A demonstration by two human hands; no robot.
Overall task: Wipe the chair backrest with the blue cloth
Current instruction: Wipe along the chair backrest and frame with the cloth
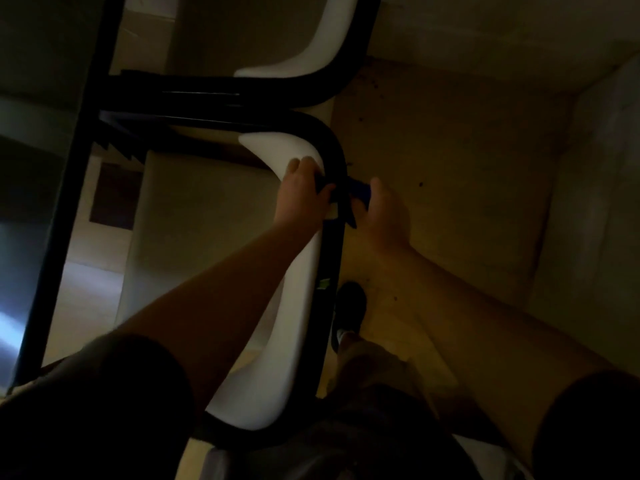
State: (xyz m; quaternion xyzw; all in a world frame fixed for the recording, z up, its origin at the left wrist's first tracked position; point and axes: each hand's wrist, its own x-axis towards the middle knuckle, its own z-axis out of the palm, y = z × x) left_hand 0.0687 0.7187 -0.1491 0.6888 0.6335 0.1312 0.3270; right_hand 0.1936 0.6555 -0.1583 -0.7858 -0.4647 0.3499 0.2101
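I look steeply down in dim light at a chair with a white backrest [294,306] edged by a black tube frame [330,258]. My left hand [301,192] grips the top of the backrest near its rounded far corner. My right hand [384,216] is on the other side of the frame, fingers closed around the blue cloth [362,190], which is pressed against the black frame. Only a small bright-blue patch of the cloth shows between the two hands; the rest is hidden by fingers and the frame.
A second chair with a white backrest [325,39] and black frame stands just beyond. A dark table edge [65,202] runs along the left. My dark shoe [349,306] stands on the yellowish floor [450,185] right of the chair.
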